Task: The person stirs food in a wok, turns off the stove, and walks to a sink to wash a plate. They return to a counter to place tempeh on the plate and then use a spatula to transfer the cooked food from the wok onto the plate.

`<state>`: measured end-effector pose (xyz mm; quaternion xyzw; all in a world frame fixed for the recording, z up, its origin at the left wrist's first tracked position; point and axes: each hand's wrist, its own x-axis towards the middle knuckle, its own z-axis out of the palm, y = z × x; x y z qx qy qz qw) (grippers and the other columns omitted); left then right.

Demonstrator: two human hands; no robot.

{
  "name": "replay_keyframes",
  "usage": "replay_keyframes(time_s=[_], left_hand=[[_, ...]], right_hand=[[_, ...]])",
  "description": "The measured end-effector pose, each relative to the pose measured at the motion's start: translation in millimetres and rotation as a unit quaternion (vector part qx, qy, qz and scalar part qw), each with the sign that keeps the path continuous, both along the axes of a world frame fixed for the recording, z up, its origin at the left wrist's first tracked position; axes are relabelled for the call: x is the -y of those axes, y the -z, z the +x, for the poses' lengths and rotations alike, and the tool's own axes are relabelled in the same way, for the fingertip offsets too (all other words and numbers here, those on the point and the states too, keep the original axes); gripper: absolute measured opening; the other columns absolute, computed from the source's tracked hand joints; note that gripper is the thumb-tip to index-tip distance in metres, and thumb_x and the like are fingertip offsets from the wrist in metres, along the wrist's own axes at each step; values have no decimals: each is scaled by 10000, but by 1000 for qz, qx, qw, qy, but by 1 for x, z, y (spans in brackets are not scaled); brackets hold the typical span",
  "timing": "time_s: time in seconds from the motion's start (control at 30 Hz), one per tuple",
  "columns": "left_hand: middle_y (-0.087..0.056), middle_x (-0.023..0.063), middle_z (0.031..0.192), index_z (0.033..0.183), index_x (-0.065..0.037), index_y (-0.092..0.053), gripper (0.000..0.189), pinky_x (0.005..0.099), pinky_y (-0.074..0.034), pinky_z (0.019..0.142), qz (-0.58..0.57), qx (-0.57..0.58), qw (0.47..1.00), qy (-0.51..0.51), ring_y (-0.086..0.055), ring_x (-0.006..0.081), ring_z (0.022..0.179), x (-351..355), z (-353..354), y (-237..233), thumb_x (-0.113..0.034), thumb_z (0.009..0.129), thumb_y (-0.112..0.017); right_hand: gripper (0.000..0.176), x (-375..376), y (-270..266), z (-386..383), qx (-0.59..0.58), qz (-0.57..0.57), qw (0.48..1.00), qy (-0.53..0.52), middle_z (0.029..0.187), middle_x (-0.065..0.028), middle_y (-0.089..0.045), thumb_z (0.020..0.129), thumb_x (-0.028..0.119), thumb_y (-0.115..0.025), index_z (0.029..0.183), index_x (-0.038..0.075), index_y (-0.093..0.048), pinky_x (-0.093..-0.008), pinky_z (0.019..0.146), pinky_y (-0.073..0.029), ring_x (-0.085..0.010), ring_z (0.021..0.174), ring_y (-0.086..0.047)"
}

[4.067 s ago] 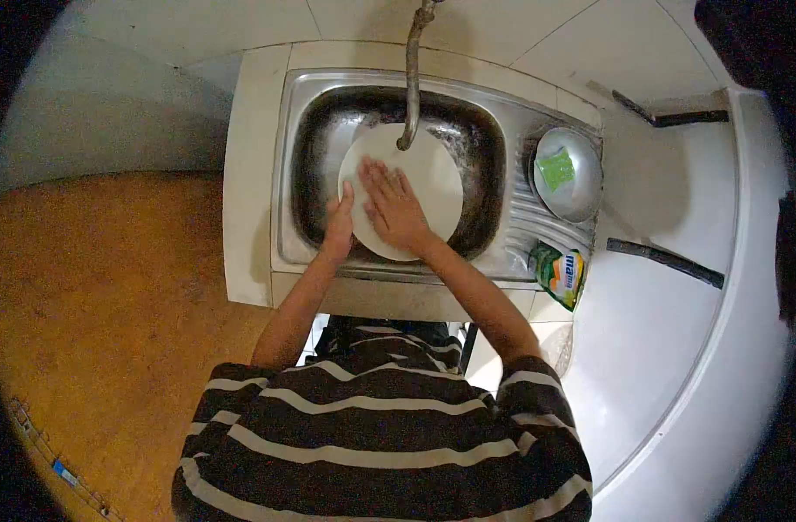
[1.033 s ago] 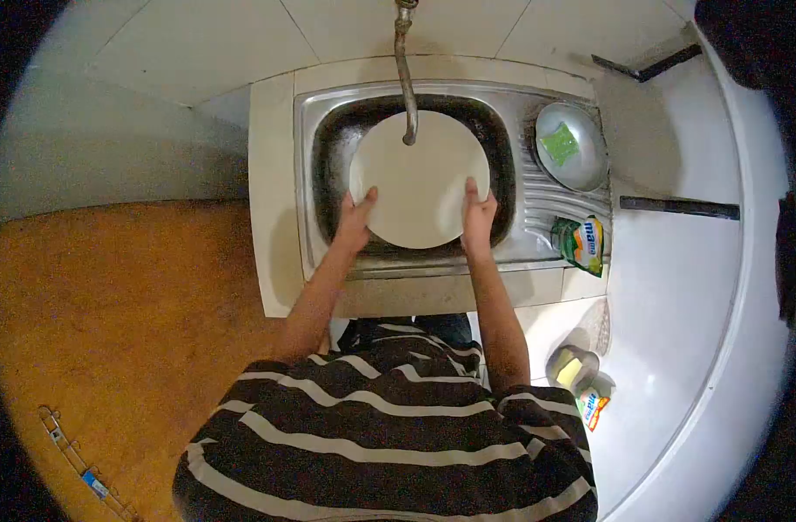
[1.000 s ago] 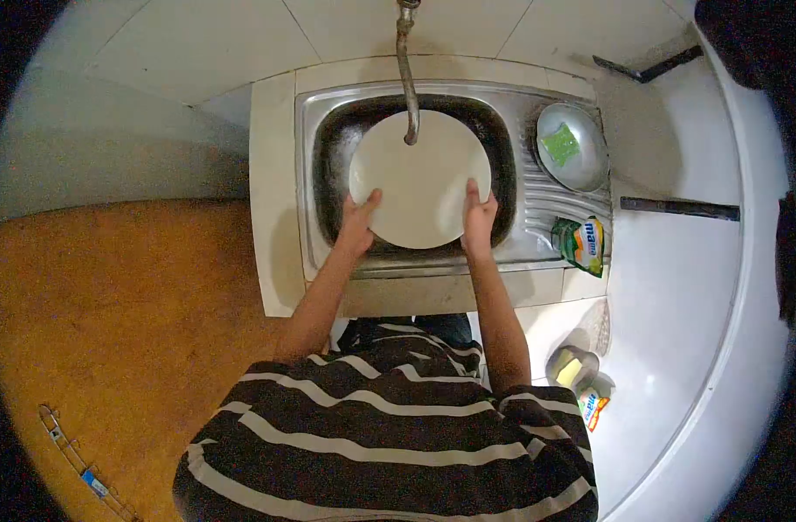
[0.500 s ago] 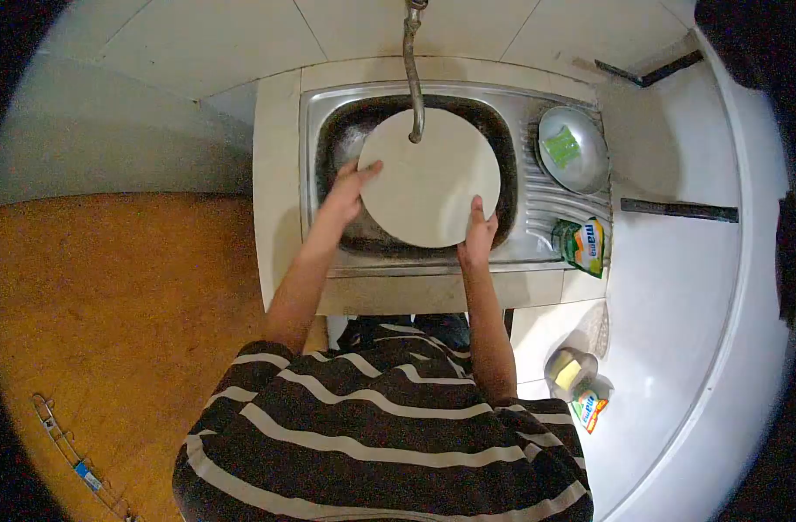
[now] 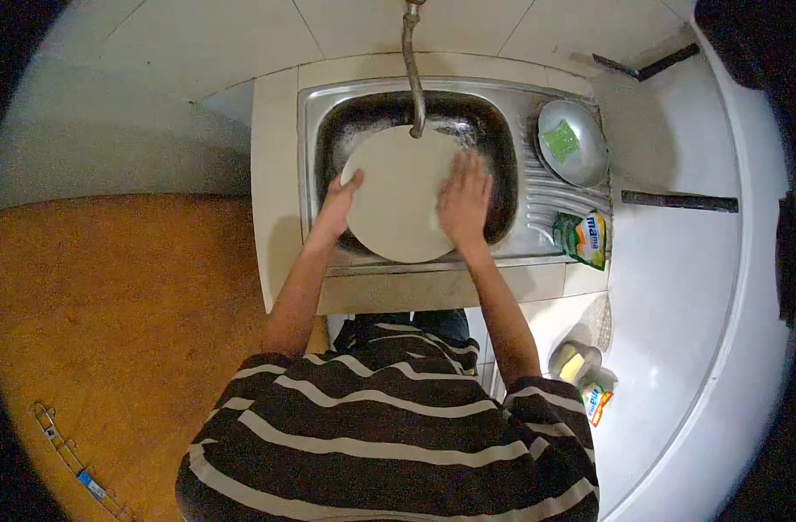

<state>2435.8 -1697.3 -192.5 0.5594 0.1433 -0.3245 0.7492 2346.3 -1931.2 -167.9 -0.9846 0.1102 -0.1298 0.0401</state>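
Note:
A large, round off-white plate (image 5: 398,200) is held tilted over the steel sink basin (image 5: 502,174), below the tap spout (image 5: 415,126). My left hand (image 5: 337,205) grips its left rim, thumb on the upper face and the other fingers hidden underneath. Against the plate's right side, my right hand (image 5: 466,198) lies flat with its fingers stretched out, slightly blurred. Water splashes show at the back of the basin, behind the plate.
On the ribbed drainboard to the right sit a metal bowl (image 5: 589,157) with a green sponge (image 5: 561,141) in it and a green detergent pouch (image 5: 582,237). A curved metal tap pipe (image 5: 408,52) comes down from the wall.
The plate has moved toward me and slightly left, out from under the spout. My right hand has left the lower right rim and now lies flat on the plate's right side.

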Motion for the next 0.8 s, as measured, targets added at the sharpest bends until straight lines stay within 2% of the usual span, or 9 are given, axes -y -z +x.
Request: replay_keyframes(time_s=[0.1, 0.13, 0.17, 0.2, 0.27, 0.3, 0.43, 0.53, 0.8], left_hand=[[-637, 126, 1171, 1334, -13, -496, 557, 368, -515, 875, 31, 47, 998, -24, -620, 220, 1037, -7, -18, 57, -374, 937, -644], [-636, 123, 1173, 1324, -10, -504, 546, 365, -501, 894, 224, 271, 936, 8, -613, 213, 1037, -16, -29, 110, -384, 946, -627], [-634, 119, 1175, 1314, -7, -512, 538, 363, -487, 912, 398, 469, 788, 38, -606, 207, 1037, -10, -39, 162, -395, 955, -611], [-634, 119, 1175, 1314, -7, -512, 538, 363, -487, 912, 399, 468, 788, 35, -606, 207, 1037, -1, -49, 118, -395, 955, -611], [-633, 104, 1177, 1294, -1, -536, 514, 364, -466, 936, 122, 40, 989, -70, -594, 193, 1034, 9, -48, 20, -400, 973, -580], [-636, 90, 1169, 1265, 2, -562, 500, 348, -472, 913, 121, 60, 986, -96, -589, 182, 1026, 3, -51, 18, -404, 973, -581], [-634, 81, 1165, 1274, 0, -551, 496, 318, -474, 886, 84, 94, 980, -156, -588, 178, 1022, -15, -32, -4, -398, 979, -576], [-628, 80, 1183, 1284, 0, -548, 474, 318, -468, 898, 80, 103, 976, -176, -576, 172, 1049, -9, -18, -6, -375, 994, -555], [-643, 105, 1154, 1271, 23, -548, 511, 324, -483, 875, 120, 124, 974, -148, -586, 178, 1026, -19, -24, -19, -406, 994, -543]], right_hand=[[579, -57, 23, 21, 4, 154, 986, -60, 1518, -238, -308, 953, 249, -439, 1462, -8, -334, -592, 1136, -195, -391, 1405, -301], [581, -79, 22, 34, 11, 161, 981, -106, 1526, -222, -306, 952, 244, -439, 1463, -11, -331, -579, 1144, -192, -388, 1407, -299], [583, -90, 22, 45, 19, 168, 974, -152, 1533, -206, -303, 951, 239, -440, 1465, -13, -329, -566, 1152, -188, -385, 1409, -298], [583, -87, 29, 57, 19, 168, 973, -155, 1533, -206, -303, 951, 239, -440, 1465, -13, -329, -566, 1152, -188, -385, 1409, -298], [596, -77, 48, 79, 88, 178, 968, -153, 1547, -189, -287, 953, 254, -433, 1470, -18, -315, -560, 1154, -189, -385, 1417, -283], [613, -63, 43, 89, -140, -58, 976, -155, 1523, -246, -293, 944, 306, -426, 1425, -66, -346, -574, 1144, -192, -412, 1443, -201], [634, -45, 49, 45, -28, 133, 986, -100, 1568, -211, -226, 960, 281, -420, 1480, -44, -260, -555, 1163, -164, -384, 1449, -207], [603, -100, 42, 26, -37, 150, 959, -239, 1550, -249, -232, 998, 285, -344, 1472, -76, -251, -571, 1154, -166, -403, 1447, -199], [629, -56, 34, 95, 21, 164, 980, -110, 1528, -240, -298, 955, 250, -462, 1485, -31, -270, -545, 1155, -192, -426, 1411, -274]])
